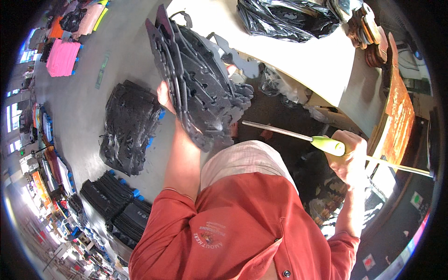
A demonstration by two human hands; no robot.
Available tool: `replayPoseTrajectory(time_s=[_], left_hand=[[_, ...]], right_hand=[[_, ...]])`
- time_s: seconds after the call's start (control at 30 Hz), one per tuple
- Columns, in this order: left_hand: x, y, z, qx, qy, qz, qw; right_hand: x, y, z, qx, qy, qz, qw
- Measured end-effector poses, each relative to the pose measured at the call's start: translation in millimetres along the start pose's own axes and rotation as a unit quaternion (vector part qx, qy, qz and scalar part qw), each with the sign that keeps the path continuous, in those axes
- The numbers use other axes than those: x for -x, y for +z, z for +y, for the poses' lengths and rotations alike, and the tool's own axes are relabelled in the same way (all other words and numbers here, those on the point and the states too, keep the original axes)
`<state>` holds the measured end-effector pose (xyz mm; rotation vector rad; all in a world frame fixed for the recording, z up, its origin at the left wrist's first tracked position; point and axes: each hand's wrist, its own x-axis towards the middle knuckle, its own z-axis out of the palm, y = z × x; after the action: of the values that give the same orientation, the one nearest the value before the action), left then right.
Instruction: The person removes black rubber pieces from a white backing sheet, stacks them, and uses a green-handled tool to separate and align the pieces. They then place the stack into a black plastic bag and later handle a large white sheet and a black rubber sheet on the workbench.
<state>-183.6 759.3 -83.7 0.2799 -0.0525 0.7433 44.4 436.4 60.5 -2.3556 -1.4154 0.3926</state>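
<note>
While black sheets (200, 77) sit clasped within left fingers (165, 96), a green-handled rod (322, 143) juts leftward; right fingers (349, 142) clench it.

Bunched black sheets (198, 77) tilt beside a green-handled tool (328, 145).

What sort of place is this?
Likely a workshop or factory floor handling cut sheet material: the left hand holds a bundle of black cut-out sheets, more black stacks sit nearby, and a pink stack lies farther off.

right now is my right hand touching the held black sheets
Apart: the head view shows the right hand around the green handle, well clear of the held black sheets.
</note>
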Motion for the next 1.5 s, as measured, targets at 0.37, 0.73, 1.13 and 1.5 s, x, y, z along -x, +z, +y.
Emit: replayPoseTrajectory(time_s=[0.37,0.73,1.13,1.5], left_hand=[[26,-5,2,-0.102,-0.062,0.079,0.99],[30,19,-8,-0.032,-0.079,0.071,0.994],[38,12,14,-0.124,-0.12,0.083,0.981],[64,38,38,-0.227,-0.327,0.104,0.911]], right_hand=[[-13,-16,-4,-0.039,0.052,0.057,0.996],[-21,-12,-10,-0.005,-0.02,0.022,1.0],[-22,-20,3,-0.006,0.058,-0.013,0.998],[-29,-41,12,-0.084,0.087,0.021,0.992]])
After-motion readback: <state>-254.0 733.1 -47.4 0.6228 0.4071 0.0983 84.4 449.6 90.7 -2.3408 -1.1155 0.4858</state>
